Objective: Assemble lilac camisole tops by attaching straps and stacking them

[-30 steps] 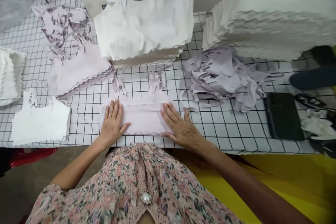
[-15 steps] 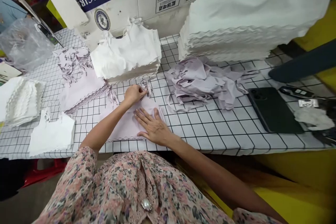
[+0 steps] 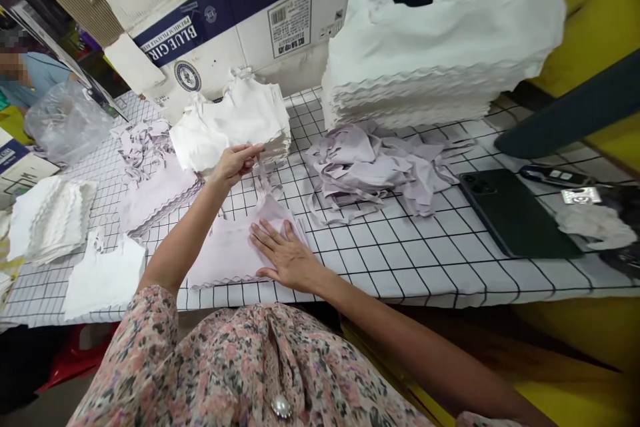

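Note:
A pale lilac crop top (image 3: 227, 250) lies flat on the checked table (image 3: 425, 260) near its front edge. My right hand (image 3: 283, 255) rests flat on the top's right part, fingers spread. My left hand (image 3: 235, 163) is raised above the table and pinches one of the top's thin straps (image 3: 264, 177), pulling it up and away from me. Just beyond my left hand stands a stack of white tops (image 3: 233, 127).
A tall stack of white tops (image 3: 430, 73) and a loose heap of lilac tops (image 3: 370, 167) lie at right. A dark phone (image 3: 513, 213) rests further right. Stacked lilac tops (image 3: 155, 190), white tops (image 3: 103, 273), a plastic bag (image 3: 67, 123) and a cardboard box (image 3: 235, 13) fill the left and back.
My left hand left the top's left side, took hold of a strap and lifted it. My right hand slid to the top's middle. My head tilted up.

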Tool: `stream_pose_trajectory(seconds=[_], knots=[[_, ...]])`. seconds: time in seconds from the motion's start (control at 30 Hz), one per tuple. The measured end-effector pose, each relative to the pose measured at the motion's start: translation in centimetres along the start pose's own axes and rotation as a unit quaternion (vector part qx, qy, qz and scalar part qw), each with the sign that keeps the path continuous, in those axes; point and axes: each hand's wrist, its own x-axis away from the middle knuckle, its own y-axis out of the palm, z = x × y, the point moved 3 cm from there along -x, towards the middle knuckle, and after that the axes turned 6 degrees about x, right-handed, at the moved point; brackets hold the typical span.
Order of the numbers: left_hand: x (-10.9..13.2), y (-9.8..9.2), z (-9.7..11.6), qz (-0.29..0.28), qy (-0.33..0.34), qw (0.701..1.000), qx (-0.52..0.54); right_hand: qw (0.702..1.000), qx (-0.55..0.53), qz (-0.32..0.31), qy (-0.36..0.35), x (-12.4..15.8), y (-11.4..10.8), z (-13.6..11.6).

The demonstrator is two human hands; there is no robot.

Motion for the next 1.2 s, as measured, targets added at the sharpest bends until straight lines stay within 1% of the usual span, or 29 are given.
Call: stream_pose_trajectory(seconds=[0.13, 0.23, 0.3, 0.33, 0.37, 0.4, 0.43, 0.47, 0.5, 0.53, 0.57, 0.6, 0.63, 0.67, 0.7, 0.73, 0.77, 0.8, 0.83, 0.87, 0.9, 0.97, 1.03, 1.07, 1.1, 1.13, 1.17, 1.2], knots=[[0.3, 0.1, 3.4, -0.025, 0.018, 0.999, 0.034, 1.0, 0.012, -0.005, -0.004, 0.1, 0.0, 0.0], [0.8, 0.4, 5.0, -0.022, 0.049, 0.997, 0.048, 1.0, 0.013, -0.003, -0.007, 0.2, 0.1, 0.0], [1.3, 0.6, 5.2, -0.013, 0.088, 0.996, 0.03, 1.0, -0.01, 0.01, -0.01, 0.2, 0.0, 0.2], [1.7, 0.7, 4.9, -0.012, 0.115, 0.993, 0.009, 0.999, -0.034, 0.027, -0.007, 0.1, -0.2, 0.4], [2.2, 0.9, 4.5, -0.013, 0.149, 0.989, -0.019, 0.996, -0.069, 0.057, 0.001, 0.1, -0.6, 0.7], [2.8, 1.0, 4.0, -0.019, 0.192, 0.98, -0.054, 0.988, -0.117, 0.1, 0.016, 0.0, -1.2, 1.2], [3.4, 1.2, 3.3, -0.027, 0.243, 0.965, -0.093, 0.972, -0.175, 0.151, 0.041, -0.1, -2.1, 1.8], [4.2, 1.3, 2.6, -0.037, 0.3, 0.944, -0.135, 0.946, -0.239, 0.207, 0.076, -0.1, -3.1, 2.5], [5.0, 1.4, 1.9, -0.051, 0.359, 0.915, -0.177, 0.909, -0.308, 0.257, 0.115, -0.2, -4.1, 3.3], [5.9, 1.5, 1.1, -0.065, 0.413, 0.882, -0.217, 0.865, -0.376, 0.293, 0.157, -0.3, -5.0, 4.2], [6.7, 1.6, 0.4, -0.081, 0.457, 0.849, -0.253, 0.819, -0.441, 0.311, 0.195, -0.5, -5.8, 4.9], [7.4, 1.6, -0.3, -0.096, 0.489, 0.818, -0.287, 0.777, -0.505, 0.306, 0.22, -0.8, -6.4, 5.5], [7.9, 1.6, -0.8, -0.109, 0.509, 0.793, -0.318, 0.74, -0.562, 0.286, 0.234, -1.2, -6.9, 5.9], [8.4, 1.6, -1.3, -0.118, 0.518, 0.772, -0.348, 0.71, -0.608, 0.264, 0.238, -1.6, -7.2, 6.1], [8.7, 1.6, -1.7, -0.125, 0.52, 0.756, -0.376, 0.689, -0.641, 0.243, 0.236, -1.9, -7.5, 6.2], [8.9, 1.6, -2.0, -0.13, 0.518, 0.745, -0.4, 0.676, -0.661, 0.227, 0.234, -2.2, -7.8, 6.2], [9.1, 1.5, -2.3, -0.134, 0.511, 0.739, -0.418, 0.669, -0.672, 0.216, 0.233, -2.3, -7.9, 6.1], [9.3, 1.5, -2.5, -0.137, 0.502, 0.739, -0.428, 0.664, -0.679, 0.208, 0.234, -2.4, -8.0, 6.0], [9.5, 1.4, -2.6, -0.135, 0.492, 0.746, -0.427, 0.659, -0.684, 0.202, 0.237, -2.4, -8.1, 5.8], [9.7, 1.2, -2.8, -0.127, 0.481, 0.761, -0.416, 0.652, -0.691, 0.198, 0.242, -2.4, -8.0, 5.7], [10.1, 1.0, -2.9, -0.111, 0.466, 0.785, -0.393, 0.643, -0.697, 0.198, 0.249, -2.4, -7.9, 5.5], [10.9, 0.4, -3.6, -0.07, 0.411, 0.853, -0.314, 0.621, -0.706, 0.212, 0.267, -2.2, -7.6, 5.4], [11.8, 0.2, -4.9, -0.053, 0.309, 0.927, -0.208, 0.601, -0.706, 0.24, 0.287, -2.2, -7.2, 5.4], [12.2, 0.3, -5.7, -0.055, 0.25, 0.954, -0.156, 0.595, -0.703, 0.253, 0.296, -2.2, -6.9, 5.3], [12.7, 0.5, -6.4, -0.058, 0.197, 0.973, -0.109, 0.591, -0.7, 0.265, 0.302, -2.3, -6.6, 5.2], [13.0, 0.8, -7.0, -0.058, 0.158, 0.983, -0.071, 0.59, -0.695, 0.273, 0.306, -2.3, -6.4, 5.1], [13.3, 1.1, -7.5, -0.051, 0.135, 0.989, -0.043, 0.595, -0.689, 0.278, 0.307, -2.3, -6.2, 5.0], [13.4, 1.3, -7.8, -0.042, 0.127, 0.991, -0.025, 0.603, -0.681, 0.281, 0.304, -2.3, -6.1, 4.9]])
